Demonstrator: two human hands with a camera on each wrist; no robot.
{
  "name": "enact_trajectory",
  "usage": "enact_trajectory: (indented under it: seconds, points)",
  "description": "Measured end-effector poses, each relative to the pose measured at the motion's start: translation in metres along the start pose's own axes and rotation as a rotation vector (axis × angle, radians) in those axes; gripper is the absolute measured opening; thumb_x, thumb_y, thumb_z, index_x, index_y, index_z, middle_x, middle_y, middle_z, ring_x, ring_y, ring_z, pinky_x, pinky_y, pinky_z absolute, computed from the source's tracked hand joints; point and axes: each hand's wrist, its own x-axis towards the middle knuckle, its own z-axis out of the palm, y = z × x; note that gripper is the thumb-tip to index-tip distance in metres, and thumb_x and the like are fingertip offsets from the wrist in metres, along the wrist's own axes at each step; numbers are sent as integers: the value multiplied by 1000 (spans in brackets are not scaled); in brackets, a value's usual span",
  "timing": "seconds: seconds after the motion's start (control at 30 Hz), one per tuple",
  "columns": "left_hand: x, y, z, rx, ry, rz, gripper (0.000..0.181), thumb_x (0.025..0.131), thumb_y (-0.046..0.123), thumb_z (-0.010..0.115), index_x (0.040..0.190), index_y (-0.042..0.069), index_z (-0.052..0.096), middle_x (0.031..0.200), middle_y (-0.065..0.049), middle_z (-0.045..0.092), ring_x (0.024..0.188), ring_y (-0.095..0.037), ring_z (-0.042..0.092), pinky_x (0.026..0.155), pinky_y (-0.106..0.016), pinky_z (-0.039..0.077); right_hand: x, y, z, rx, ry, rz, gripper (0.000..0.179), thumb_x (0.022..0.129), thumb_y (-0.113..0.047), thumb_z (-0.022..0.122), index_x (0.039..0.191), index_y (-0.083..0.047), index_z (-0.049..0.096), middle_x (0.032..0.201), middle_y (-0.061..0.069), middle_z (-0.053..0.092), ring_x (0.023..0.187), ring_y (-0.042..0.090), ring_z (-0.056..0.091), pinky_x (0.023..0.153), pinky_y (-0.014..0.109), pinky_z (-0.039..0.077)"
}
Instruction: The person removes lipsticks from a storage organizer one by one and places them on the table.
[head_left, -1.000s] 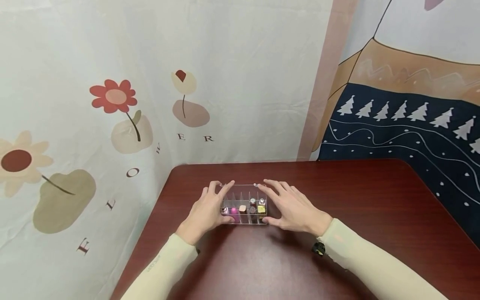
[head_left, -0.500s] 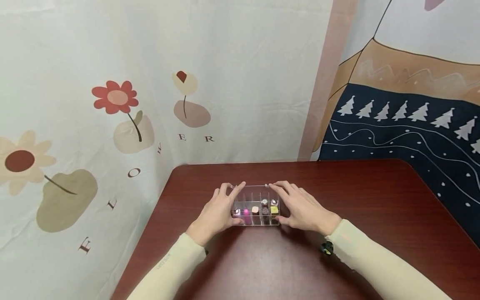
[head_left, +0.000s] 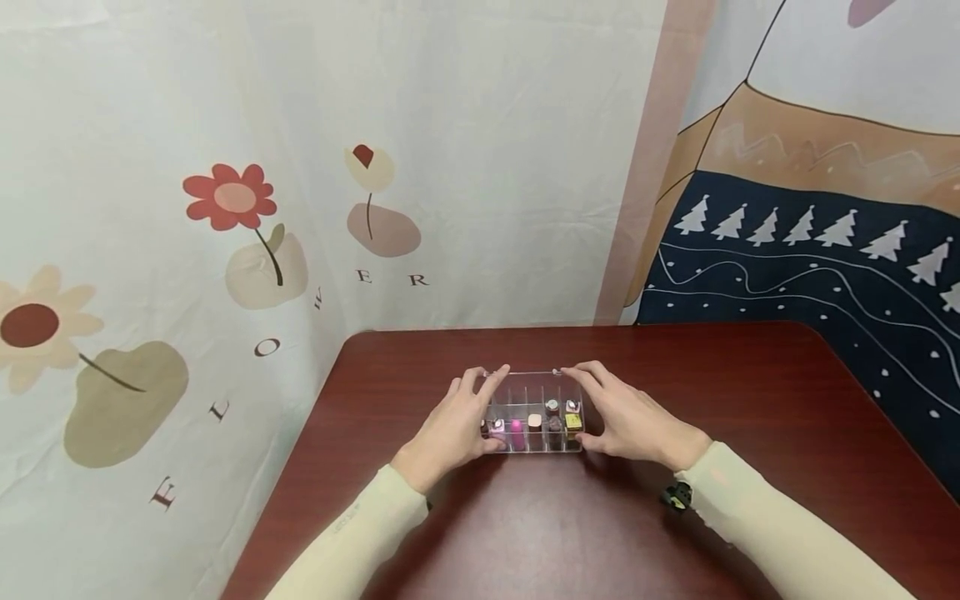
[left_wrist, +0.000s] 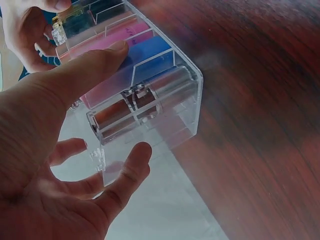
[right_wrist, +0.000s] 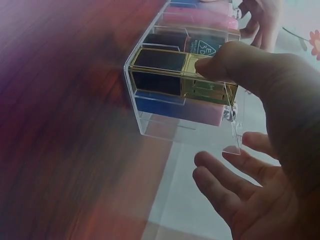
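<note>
A clear divided organizer [head_left: 531,390] stands on the table, held between both hands. Lipstick-like tubes fill its front row, among them a pink tube [head_left: 517,429] and a gold-and-black one [right_wrist: 165,60]. My left hand [head_left: 450,429] grips the left end, thumb on the front and fingers reaching round to the back. In the left wrist view, a clear tube with brown inside [left_wrist: 112,116] lies at that end. My right hand [head_left: 641,425] grips the right end, its thumb over the gold-and-black tube. Behind it, a blue-and-pink tube [right_wrist: 175,108] sits in the back row.
The dark red tabletop [head_left: 525,525] extends around the organizer. A pale cloth with printed flowers [head_left: 487,167] hangs behind and to the left. At the right hangs a dark cloth with white trees [head_left: 795,267]. A black watch-like band [head_left: 677,497] is at the right wrist.
Both hands and the organizer have moved together to the right along the table. Their hold on it looks the same throughout.
</note>
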Motion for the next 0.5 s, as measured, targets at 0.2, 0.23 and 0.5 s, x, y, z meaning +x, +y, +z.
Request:
enact_trajectory:
  seconds: [0.2,0.23,0.5]
  points:
    - [7,6,7,-13,-5,24,127,78,33,113,179,8,39,164,-28,55,131,-49,67,110,-51,67,-10,12,-5,45,-21,39,106,86,-21,103,175,-14,46,163,10,54,81,9,59,66,23,54]
    - [9,7,8,-19,-9,25,127,78,33,113,178,8,39,165,-27,55,132,-49,67,112,-51,67,-11,14,-6,52,-23,41,106,86,-20,103,175,-13,46,163,10,54,80,9,58,65,23,52]
    - [15,16,14,-28,-32,33,122,82,35,110,178,13,39,169,-25,52,135,-46,67,110,-50,68,-22,23,-13,53,-14,36,106,86,-18,104,174,-13,47,163,11,54,113,24,73,87,34,67]
